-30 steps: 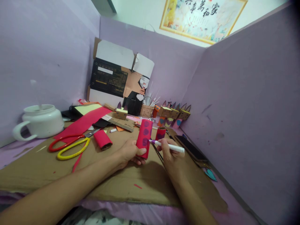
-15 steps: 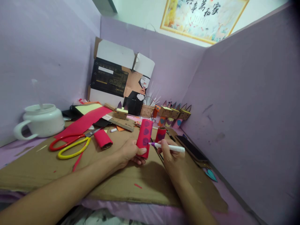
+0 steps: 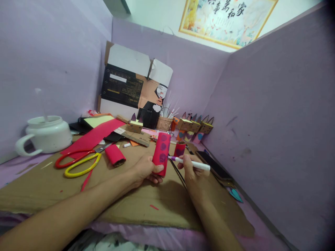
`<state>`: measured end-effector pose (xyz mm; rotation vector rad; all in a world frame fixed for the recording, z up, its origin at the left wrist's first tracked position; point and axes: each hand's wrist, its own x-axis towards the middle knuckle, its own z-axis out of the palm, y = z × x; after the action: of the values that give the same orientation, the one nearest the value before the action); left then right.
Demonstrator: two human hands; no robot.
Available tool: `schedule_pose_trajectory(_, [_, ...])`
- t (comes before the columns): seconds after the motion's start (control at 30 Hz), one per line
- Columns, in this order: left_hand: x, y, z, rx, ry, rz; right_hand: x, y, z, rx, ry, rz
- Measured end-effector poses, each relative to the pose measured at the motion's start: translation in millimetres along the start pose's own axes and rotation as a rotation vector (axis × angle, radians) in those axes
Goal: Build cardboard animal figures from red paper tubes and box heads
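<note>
Marker [image 3: 201, 165] shifted right, cardboard sheet [image 3: 125, 204], purple walls [image 3: 274, 104], framed picture [image 3: 227, 24]

Mostly matt, some gloss
Red tube [image 3: 162, 148] papery and matt; marker [image 3: 196, 164] smooth plastic; scissors [image 3: 101, 149] metal-bladed with smooth plastic handles [image 3: 97, 160]; white pot [image 3: 51, 136] glossy; cardboard sheet [image 3: 128, 207] dull.

At left stands a white pot [image 3: 52, 137] (one handle [image 3: 20, 145]); at right, seemingly a phone [image 3: 215, 164].
</note>
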<state>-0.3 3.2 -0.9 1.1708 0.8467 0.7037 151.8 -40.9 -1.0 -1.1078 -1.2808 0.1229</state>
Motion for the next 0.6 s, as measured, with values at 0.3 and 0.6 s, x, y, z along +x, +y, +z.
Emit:
schedule_pose_trajectory(0.3, [-0.2, -0.3, 0.5, 0.000, -0.005, 0.000, -0.9, 4.5, -0.9, -0.055, -0.051, 0.036])
schedule_pose_trajectory(0.6, [0.0, 0.3, 0.4, 0.003, -0.001, -0.002, 1.0, -1.0, -0.2, -0.008, -0.010, 0.001])
